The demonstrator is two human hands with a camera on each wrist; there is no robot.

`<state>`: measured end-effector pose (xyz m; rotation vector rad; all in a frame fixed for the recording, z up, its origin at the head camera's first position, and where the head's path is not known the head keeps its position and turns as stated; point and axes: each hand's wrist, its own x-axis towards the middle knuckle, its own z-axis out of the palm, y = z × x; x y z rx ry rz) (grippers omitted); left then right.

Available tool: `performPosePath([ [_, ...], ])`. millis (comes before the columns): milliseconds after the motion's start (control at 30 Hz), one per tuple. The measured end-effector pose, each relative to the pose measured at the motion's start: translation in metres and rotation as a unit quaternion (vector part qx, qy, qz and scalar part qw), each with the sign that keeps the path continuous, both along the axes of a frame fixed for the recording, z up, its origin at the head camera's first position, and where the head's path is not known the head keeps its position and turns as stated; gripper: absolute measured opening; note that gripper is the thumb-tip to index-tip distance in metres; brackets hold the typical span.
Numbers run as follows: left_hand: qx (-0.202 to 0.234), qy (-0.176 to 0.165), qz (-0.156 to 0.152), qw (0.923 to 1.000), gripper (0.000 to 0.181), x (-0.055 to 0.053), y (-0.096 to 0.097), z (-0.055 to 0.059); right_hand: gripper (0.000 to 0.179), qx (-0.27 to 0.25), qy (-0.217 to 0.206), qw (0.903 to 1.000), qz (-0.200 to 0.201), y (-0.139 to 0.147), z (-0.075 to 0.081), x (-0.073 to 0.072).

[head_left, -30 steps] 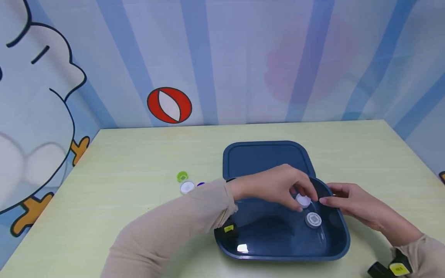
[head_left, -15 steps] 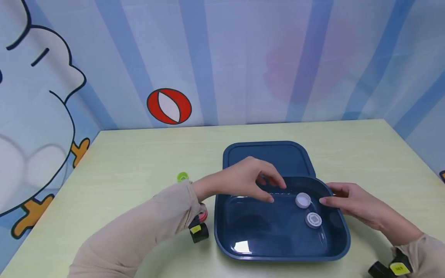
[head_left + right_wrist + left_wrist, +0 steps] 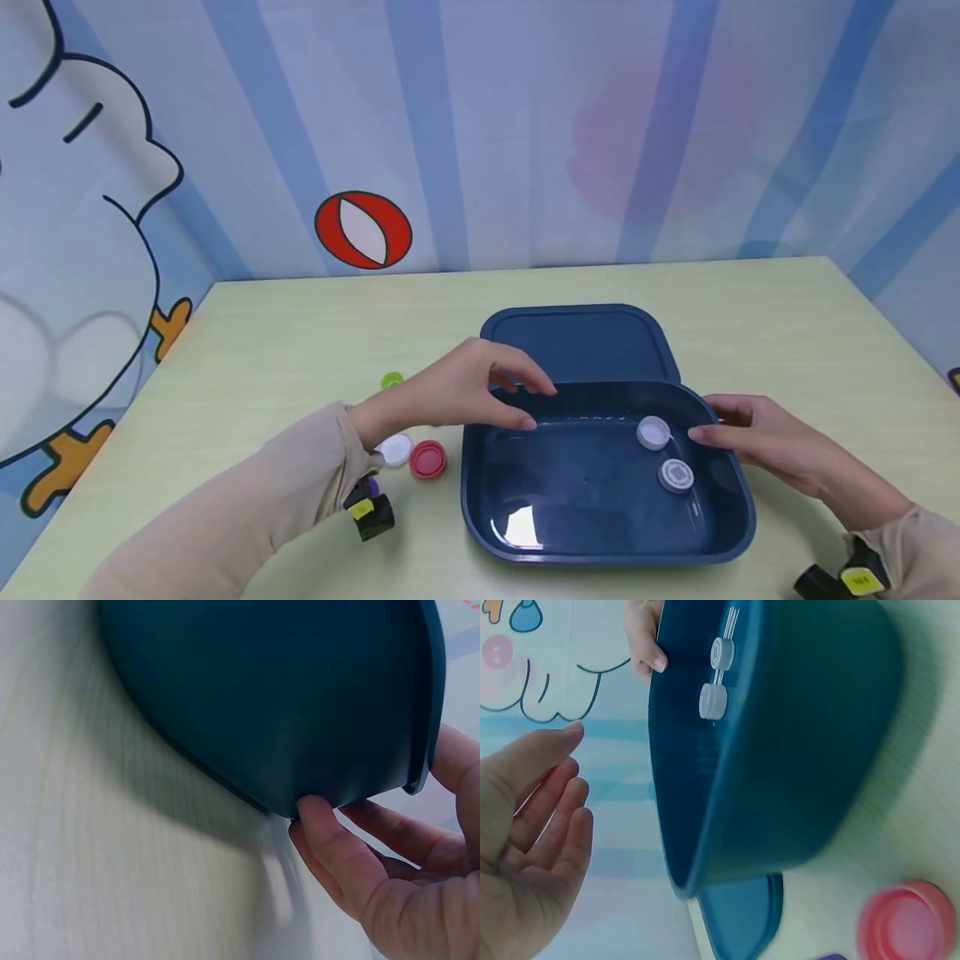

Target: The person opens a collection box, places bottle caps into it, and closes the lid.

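My left hand point(image 3: 461, 385) is above the rear left rim of a dark blue plastic box point(image 3: 577, 508), holding nothing, its fingers and thumb apart. My right hand point(image 3: 772, 437) holds the box's right side. Its thumb lies over the rim, while the right wrist view shows fingertips point(image 3: 315, 810) touching the outer wall. Inside the box, toward the right, lie two white bottle caps, an upper cap point(image 3: 654, 433) and a lower cap point(image 3: 677, 476). Left of the box are a red bottle cap point(image 3: 428, 460) and a white bottle cap point(image 3: 395, 450), partly covered by the left wrist.
Behind the box lies a dark blue lid point(image 3: 581, 333). A green bottle cap point(image 3: 392, 380) shows beyond the left forearm, and a bit of a purple cap point(image 3: 373, 486) shows beside the wrist camera. The pale wooden table point(image 3: 300, 342) meets a patterned backdrop point(image 3: 502, 125).
From over the white caps, my left hand has moved left across the box to its rear left rim. The red cap has come into full view. The right hand and both inner caps stayed put.
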<state>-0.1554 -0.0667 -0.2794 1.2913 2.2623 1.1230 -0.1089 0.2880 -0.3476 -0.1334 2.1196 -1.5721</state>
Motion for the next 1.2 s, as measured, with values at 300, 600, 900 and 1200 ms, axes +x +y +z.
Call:
performPosePath([
  [300, 0.005, -0.034, 0.067, 0.9971, 0.035, 0.003, -0.033, -0.005, 0.057, 0.007, -0.003, 1.0, 0.001, 0.001, 0.0, -0.001],
  [600, 0.021, -0.087, 0.101, 0.9908, 0.039, 0.007, -0.065, -0.015, 0.057, -0.002, -0.002, 1.0, 0.006, 0.001, 0.0, -0.001],
  [900, 0.011, -0.099, 0.15, 0.9837, 0.037, 0.008, -0.095, -0.023, 0.059, 0.009, -0.001, 0.9999, 0.006, 0.0, 0.002, -0.001],
  [1200, 0.022, -0.111, 0.195, 0.9741, 0.04, 0.009, -0.129, -0.04, 0.058, 0.023, 0.0, 0.9997, -0.001, -0.002, 0.0, 0.0],
])
